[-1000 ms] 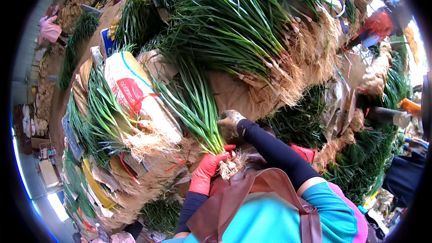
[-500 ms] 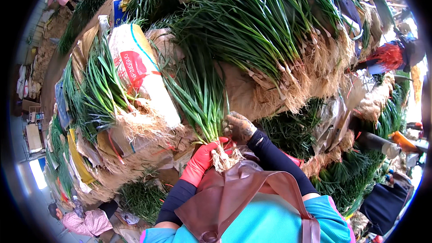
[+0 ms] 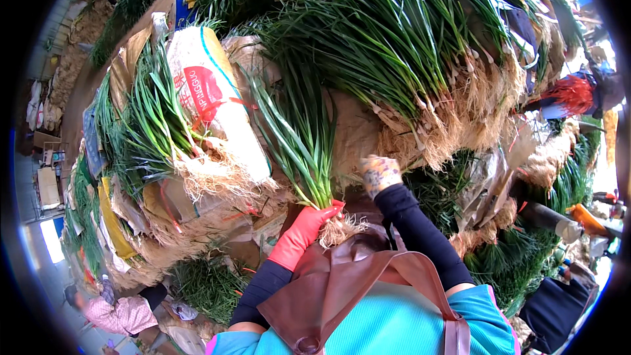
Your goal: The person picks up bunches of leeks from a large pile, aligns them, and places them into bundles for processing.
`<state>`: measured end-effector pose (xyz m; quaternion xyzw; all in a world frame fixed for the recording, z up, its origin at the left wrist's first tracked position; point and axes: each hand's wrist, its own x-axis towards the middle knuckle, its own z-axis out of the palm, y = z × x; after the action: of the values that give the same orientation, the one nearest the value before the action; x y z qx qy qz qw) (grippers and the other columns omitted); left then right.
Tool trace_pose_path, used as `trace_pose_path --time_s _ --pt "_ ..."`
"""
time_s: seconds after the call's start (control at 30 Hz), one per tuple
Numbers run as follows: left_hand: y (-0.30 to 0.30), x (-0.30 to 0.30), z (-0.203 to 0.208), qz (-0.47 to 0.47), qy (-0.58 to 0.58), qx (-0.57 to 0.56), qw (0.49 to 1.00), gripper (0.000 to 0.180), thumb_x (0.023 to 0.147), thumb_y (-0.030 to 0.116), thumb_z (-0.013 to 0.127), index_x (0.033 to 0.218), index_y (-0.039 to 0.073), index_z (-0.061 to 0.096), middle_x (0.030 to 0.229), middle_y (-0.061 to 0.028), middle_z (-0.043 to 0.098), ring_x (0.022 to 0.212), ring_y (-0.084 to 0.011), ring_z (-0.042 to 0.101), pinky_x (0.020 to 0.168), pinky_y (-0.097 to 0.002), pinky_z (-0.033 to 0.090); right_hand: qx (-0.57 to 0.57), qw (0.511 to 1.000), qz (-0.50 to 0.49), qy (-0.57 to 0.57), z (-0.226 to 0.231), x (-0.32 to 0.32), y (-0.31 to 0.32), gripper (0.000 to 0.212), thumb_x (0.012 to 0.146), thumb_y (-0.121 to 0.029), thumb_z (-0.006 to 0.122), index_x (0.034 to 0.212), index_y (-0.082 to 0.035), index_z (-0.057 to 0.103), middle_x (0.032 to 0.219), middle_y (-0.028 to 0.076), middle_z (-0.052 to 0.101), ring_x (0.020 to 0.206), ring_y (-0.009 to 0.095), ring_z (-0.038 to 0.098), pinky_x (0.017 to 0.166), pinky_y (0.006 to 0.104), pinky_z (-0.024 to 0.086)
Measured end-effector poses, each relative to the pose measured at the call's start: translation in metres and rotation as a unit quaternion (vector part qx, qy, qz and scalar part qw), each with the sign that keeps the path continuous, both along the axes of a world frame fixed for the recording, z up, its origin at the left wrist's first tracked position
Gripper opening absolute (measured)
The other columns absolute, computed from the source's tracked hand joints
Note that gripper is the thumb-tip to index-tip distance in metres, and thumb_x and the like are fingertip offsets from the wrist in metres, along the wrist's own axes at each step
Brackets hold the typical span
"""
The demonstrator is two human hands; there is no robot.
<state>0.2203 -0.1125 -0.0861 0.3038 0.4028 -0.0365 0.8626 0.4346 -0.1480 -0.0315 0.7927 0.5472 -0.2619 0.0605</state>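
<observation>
A small bunch of green onions [image 3: 317, 181] is in my left hand [image 3: 303, 231], which wears a red glove and is closed round the white stalks. Its leaves point away from me and its pale roots [image 3: 340, 229] hang toward my brown apron. My right hand [image 3: 380, 175], in a patterned glove, is apart from the bunch, near the roots of the large onion pile. Its fingers are smeared and partly hidden, so I cannot see whether it holds anything.
A large pile of green onions [image 3: 374, 46] covers the far right. At left, more onions [image 3: 161, 115] lie beside a white sack [image 3: 227, 135], where a thin red strip [image 3: 244, 103] shows. Another person [image 3: 121, 314] is at lower left. Leaves [image 3: 207, 289] lie below.
My right hand has moved off the bunch toward the right. My left hand still grips the bunch, a little to the right. A red strip now shows over the white sack's edge.
</observation>
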Motion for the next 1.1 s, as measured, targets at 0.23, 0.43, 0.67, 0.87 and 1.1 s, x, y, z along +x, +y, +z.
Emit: trace_pose_path --time_s 0.23,0.43,0.67,0.87,1.1 --pt "-0.01 0.003 -0.029 -0.33 0.047 0.602 0.725 0.038 0.087 0.023 0.043 0.121 0.008 0.047 0.121 -0.0118 0.05 0.11 -0.0259 0.048 0.093 -0.0332 0.038 0.18 0.931 0.079 0.306 -0.008 -0.075 0.002 0.013 0.079 -0.017 0.06 0.089 -0.01 0.059 0.078 0.01 0.06 0.07 0.026 0.061 0.061 0.0383 0.049" --pt "-0.011 0.0 0.007 0.047 0.01 0.019 0.999 0.022 0.08 0.007 0.063 0.1 -0.002 0.058 0.087 -0.008 0.063 0.08 -0.016 0.061 0.072 -0.0269 0.049 0.213 0.959 -0.13 0.137 -0.031 -0.027 -0.029 0.021 0.08 -0.02 0.062 0.097 -0.007 0.062 0.082 0.013 0.064 0.077 0.026 0.062 0.069 0.0348 0.049" --pt "-0.013 0.005 0.005 -0.021 0.031 0.191 0.981 0.022 0.073 0.006 0.07 0.094 0.002 0.061 0.088 -0.0049 0.063 0.079 -0.0141 0.059 0.072 -0.0294 0.049 0.073 0.949 -0.102 0.288 -0.014 -0.053 0.005 0.042 0.076 -0.042 0.064 0.09 -0.003 0.06 0.08 0.017 0.063 0.078 0.032 0.061 0.07 0.0385 0.047" --pt "-0.013 0.009 0.023 -0.043 0.054 0.213 0.975 0.026 0.069 0.009 0.075 0.089 0.001 0.061 0.086 -0.0046 0.064 0.078 -0.0136 0.059 0.072 -0.0284 0.048 0.174 0.896 -0.091 0.399 -0.021 -0.029 0.007 0.049 0.076 -0.03 0.067 0.114 -0.005 0.051 0.088 0.021 0.061 0.085 0.035 0.06 0.072 0.0395 0.046" --pt "-0.013 0.012 0.027 -0.106 0.088 0.271 0.953 0.025 0.076 0.022 0.071 0.09 0.003 0.063 0.08 -0.0021 0.063 0.074 -0.0111 0.057 0.066 -0.0264 0.046 0.056 0.916 0.077 0.389 -0.027 -0.015 0.013 0.037 0.081 -0.028 0.059 0.11 -0.006 0.056 0.086 0.021 0.061 0.08 0.035 0.058 0.07 0.0394 0.046"
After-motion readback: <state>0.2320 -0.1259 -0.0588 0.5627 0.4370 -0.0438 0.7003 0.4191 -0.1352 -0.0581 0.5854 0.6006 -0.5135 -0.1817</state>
